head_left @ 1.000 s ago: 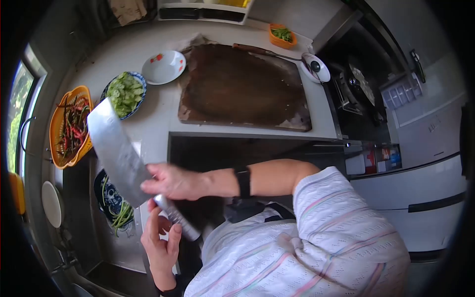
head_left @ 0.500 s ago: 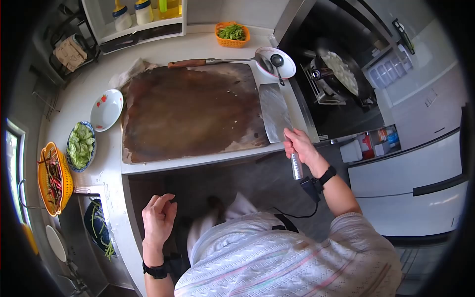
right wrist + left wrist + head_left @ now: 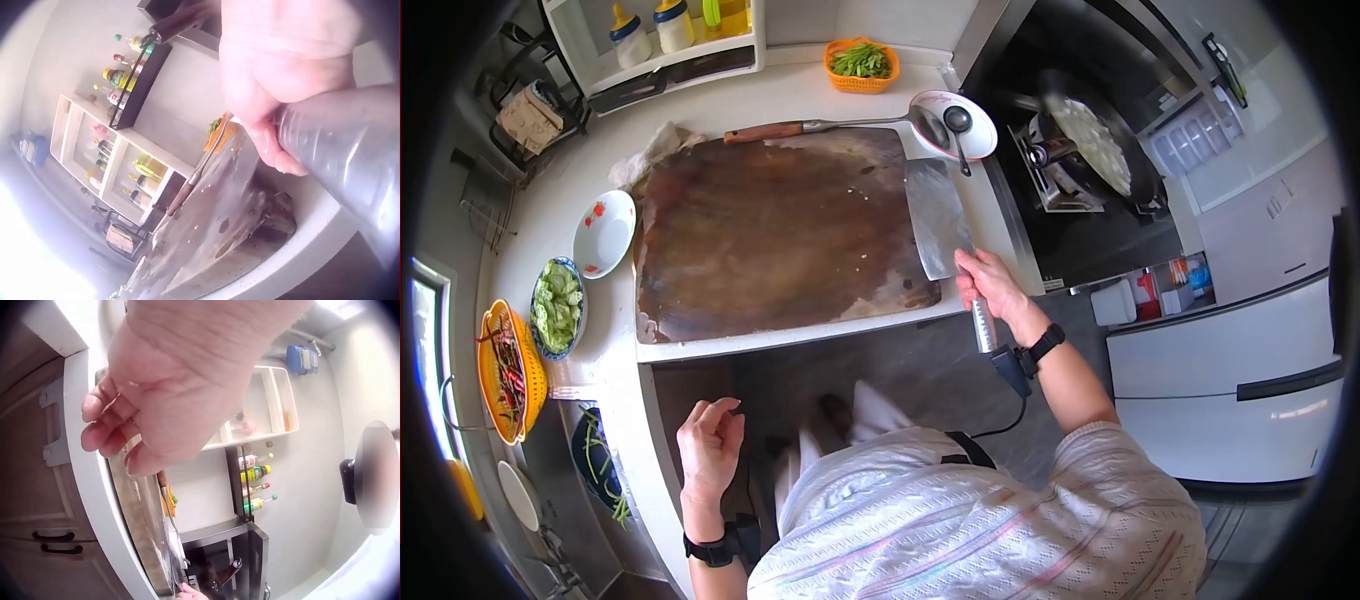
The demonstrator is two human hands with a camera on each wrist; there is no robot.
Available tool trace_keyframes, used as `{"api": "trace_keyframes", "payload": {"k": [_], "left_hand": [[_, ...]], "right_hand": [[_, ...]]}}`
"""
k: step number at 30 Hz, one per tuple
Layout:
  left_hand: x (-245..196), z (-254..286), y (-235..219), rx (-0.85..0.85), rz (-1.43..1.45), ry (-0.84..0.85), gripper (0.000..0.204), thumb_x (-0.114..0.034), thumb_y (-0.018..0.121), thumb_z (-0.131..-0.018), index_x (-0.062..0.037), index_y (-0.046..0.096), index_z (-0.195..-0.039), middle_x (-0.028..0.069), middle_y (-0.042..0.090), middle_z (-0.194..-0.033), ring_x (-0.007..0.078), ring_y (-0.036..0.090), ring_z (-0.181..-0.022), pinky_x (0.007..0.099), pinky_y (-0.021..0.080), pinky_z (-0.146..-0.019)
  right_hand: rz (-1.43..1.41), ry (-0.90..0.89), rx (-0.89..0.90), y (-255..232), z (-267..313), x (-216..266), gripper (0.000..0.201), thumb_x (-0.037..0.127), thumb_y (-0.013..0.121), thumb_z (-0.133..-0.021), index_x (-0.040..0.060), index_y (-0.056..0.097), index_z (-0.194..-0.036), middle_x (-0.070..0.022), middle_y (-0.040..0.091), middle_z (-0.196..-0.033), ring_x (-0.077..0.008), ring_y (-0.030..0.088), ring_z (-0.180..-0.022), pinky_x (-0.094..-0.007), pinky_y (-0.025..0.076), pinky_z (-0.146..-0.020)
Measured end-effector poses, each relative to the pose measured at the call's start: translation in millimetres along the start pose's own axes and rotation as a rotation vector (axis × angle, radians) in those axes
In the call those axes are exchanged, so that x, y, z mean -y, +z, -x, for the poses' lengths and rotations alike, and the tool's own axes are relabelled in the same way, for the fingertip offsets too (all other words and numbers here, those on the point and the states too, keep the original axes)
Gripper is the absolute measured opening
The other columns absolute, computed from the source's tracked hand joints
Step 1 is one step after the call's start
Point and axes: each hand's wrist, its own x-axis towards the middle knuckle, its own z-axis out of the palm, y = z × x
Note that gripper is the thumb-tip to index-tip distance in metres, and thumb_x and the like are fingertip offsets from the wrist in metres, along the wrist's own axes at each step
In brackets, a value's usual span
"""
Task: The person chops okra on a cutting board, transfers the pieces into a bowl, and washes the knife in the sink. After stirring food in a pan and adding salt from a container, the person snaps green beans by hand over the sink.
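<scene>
My right hand (image 3: pixel 992 283) grips the cleaver's metal handle (image 3: pixel 983 326), and the broad blade (image 3: pixel 938 217) lies over the right edge of the brown cutting board (image 3: pixel 780 230). In the right wrist view the right hand (image 3: pixel 281 69) is wrapped on the ridged handle (image 3: pixel 356 150). My left hand (image 3: pixel 710 447) hangs in front of the counter, left of my body, with its fingers loosely bent and nothing in them. The left wrist view shows the left hand (image 3: pixel 169 394) empty too, its fingers loosely bent.
A spatula (image 3: pixel 770 131) lies along the board's back edge, reaching a white bowl (image 3: pixel 985 123). A wok (image 3: pixel 1145 180) sits on the stove at right. At left are an empty bowl (image 3: pixel 605 235), sliced greens (image 3: pixel 557 305) and a basket of chillies (image 3: pixel 530 375); a sink holds a dark bowl.
The cleaver was first raised beside my left hand, then swung right to the board's right edge. Since then it has shifted slightly left. The left hand has moved away from the handle.
</scene>
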Motion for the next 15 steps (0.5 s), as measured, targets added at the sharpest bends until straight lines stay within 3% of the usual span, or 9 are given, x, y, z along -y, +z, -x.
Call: {"api": "trace_keyframes", "payload": {"k": [7, 9, 13, 15], "left_hand": [[5, -3, 5, 0.022, -0.016, -0.028, 0.018, 0.000, 0.064, -0.072, -0.0027, 0.065, -0.090, 0.0091, 0.054, -0.068, 0.0203, 0.057, -0.056, 0.0287, 0.046, -0.054], [5, -5, 6, 0.029, -0.022, -0.001, 0.017, 0.000, 0.064, -0.072, -0.0024, 0.065, -0.089, 0.0094, 0.054, -0.069, 0.0206, 0.056, -0.056, 0.0297, 0.046, -0.054], [1, -8, 6, 0.040, -0.054, 0.012, 0.017, 0.000, 0.064, -0.073, -0.0022, 0.065, -0.089, 0.0096, 0.054, -0.068, 0.0207, 0.056, -0.056, 0.0297, 0.045, -0.053], [0, -9, 6, 0.060, -0.064, 0.012, 0.017, -0.001, 0.064, -0.073, -0.0022, 0.065, -0.089, 0.0096, 0.053, -0.067, 0.0205, 0.056, -0.055, 0.0287, 0.045, -0.052]], "right_hand": [[0.316, 0.047, 0.099, 12, -10, 29, 0.027, 0.034, 0.055, -0.091, 0.0120, 0.039, -0.085, 0.0044, 0.036, -0.053, -0.0047, 0.036, -0.038, -0.0238, 0.034, -0.036], [0.430, 0.081, 0.247, 13, -14, 30, 0.031, 0.032, 0.055, -0.091, 0.0068, 0.038, -0.097, 0.0021, 0.040, -0.057, -0.0048, 0.038, -0.039, -0.0237, 0.035, -0.034], [0.444, 0.112, 0.340, 19, -6, 21, 0.035, 0.031, 0.053, -0.092, 0.0028, 0.038, -0.107, 0.0020, 0.040, -0.057, -0.0045, 0.038, -0.038, -0.0229, 0.036, -0.033], [0.413, 0.089, 0.317, 20, 10, 11, 0.030, 0.030, 0.053, -0.092, 0.0058, 0.038, -0.101, 0.0027, 0.039, -0.056, -0.0045, 0.038, -0.037, -0.0222, 0.036, -0.034]]}}
